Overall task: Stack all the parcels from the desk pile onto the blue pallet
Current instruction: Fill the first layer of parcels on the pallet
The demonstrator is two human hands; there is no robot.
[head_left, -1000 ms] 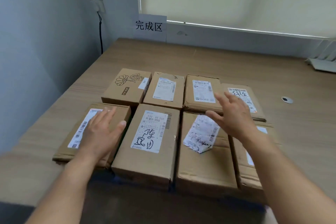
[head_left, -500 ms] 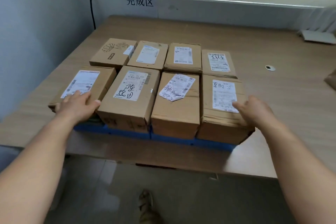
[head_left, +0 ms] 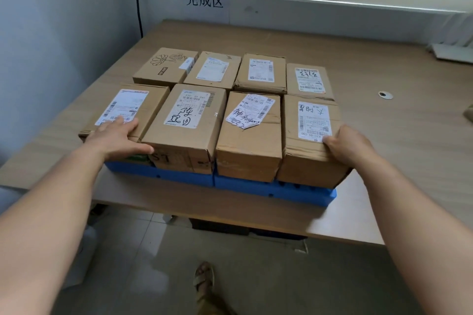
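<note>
Eight brown cardboard parcels (head_left: 220,100), two rows of four, on flat blue plastic pallet (head_left: 256,188), frame centre, on wooden desk (head_left: 384,135). Left hand (head_left: 117,135) open, flat on near-left parcel. Right hand (head_left: 348,144) curled over near-right parcel's front corner.

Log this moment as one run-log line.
stage: squaring load | left hand: on near-left parcel | right hand: on near-right parcel | blue pallet: eight parcels, two rows
</note>
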